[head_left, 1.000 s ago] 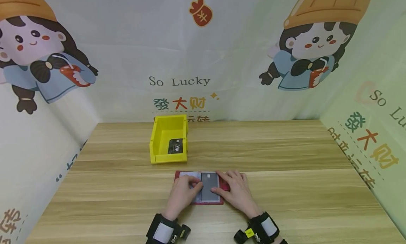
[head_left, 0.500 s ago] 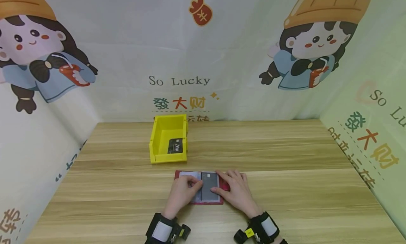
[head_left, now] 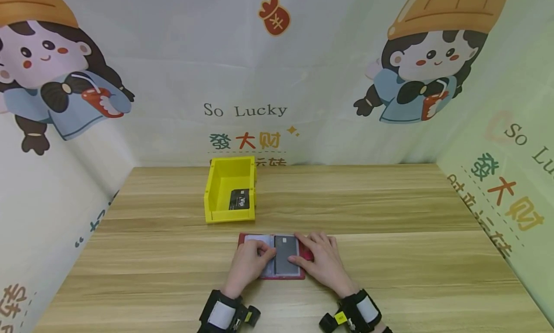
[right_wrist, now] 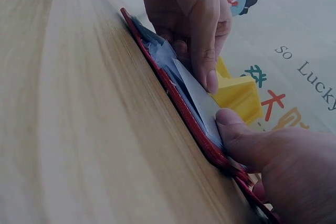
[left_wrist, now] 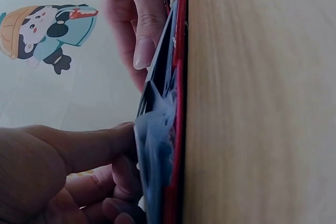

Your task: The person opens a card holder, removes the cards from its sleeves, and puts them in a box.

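A red card holder [head_left: 283, 277] with clear plastic sleeves [left_wrist: 157, 145] lies spread on the table. On its right side is a dark grey card [head_left: 287, 256], its left edge raised from the pages in the wrist views. My left hand [head_left: 251, 263] reaches across the left page and pinches at that raised edge, its other fingers curled. My right hand [head_left: 322, 261] grips the holder's right side, thumb [right_wrist: 231, 118] pressing on the card. In the right wrist view some of its fingers wrap beneath the red cover. The left hand covers much of the left page.
Behind the holder, a yellow bin [head_left: 209, 203] stands on the wooden table [head_left: 389, 256]. Inside the bin lies a black card [head_left: 239, 199] marked "Vip". A printed cloth [head_left: 324, 83] hangs around the back and sides of the table.
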Motion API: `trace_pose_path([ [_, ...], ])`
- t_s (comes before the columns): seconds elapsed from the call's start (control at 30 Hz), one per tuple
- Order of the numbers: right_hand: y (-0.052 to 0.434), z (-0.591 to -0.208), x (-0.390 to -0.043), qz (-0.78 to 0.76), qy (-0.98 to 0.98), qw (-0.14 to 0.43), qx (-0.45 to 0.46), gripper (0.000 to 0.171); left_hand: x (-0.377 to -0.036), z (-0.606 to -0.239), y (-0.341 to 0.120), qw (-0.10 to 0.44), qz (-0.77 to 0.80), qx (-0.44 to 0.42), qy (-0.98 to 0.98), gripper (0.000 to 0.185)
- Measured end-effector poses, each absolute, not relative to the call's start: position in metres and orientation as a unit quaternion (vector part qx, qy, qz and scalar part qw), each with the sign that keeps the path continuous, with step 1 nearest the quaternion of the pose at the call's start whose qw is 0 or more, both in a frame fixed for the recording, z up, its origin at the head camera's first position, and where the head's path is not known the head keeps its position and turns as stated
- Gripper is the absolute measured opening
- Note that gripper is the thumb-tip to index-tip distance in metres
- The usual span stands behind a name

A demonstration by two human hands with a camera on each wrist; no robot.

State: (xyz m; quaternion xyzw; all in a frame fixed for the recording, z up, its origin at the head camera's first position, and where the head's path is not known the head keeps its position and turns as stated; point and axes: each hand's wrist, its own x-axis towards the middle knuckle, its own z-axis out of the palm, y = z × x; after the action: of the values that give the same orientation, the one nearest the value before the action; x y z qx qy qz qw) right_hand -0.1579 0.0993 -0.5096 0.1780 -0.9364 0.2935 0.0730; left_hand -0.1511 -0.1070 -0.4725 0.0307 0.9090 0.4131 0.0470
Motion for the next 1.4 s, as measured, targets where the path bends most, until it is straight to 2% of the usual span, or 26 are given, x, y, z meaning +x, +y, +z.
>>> trace_pose_path([
  [0.7,0.099,-0.51,-0.158,0.295,-0.937,0.065,0.176,0.059,-0.154,-0.474,-0.115,0.065,0.448,0.04,0.891,0.021],
  [1.17,0.099,-0.509,-0.157,0.297,-0.937,0.062,0.176,0.059,-0.156,-0.475,-0.119,0.049,0.457,0.039,0.887,0.018],
  [1.4,0.099,-0.509,-0.157,0.298,-0.936,0.065,0.177,0.058,-0.157,-0.471,-0.124,0.082,0.475,0.023,0.876,0.018],
])
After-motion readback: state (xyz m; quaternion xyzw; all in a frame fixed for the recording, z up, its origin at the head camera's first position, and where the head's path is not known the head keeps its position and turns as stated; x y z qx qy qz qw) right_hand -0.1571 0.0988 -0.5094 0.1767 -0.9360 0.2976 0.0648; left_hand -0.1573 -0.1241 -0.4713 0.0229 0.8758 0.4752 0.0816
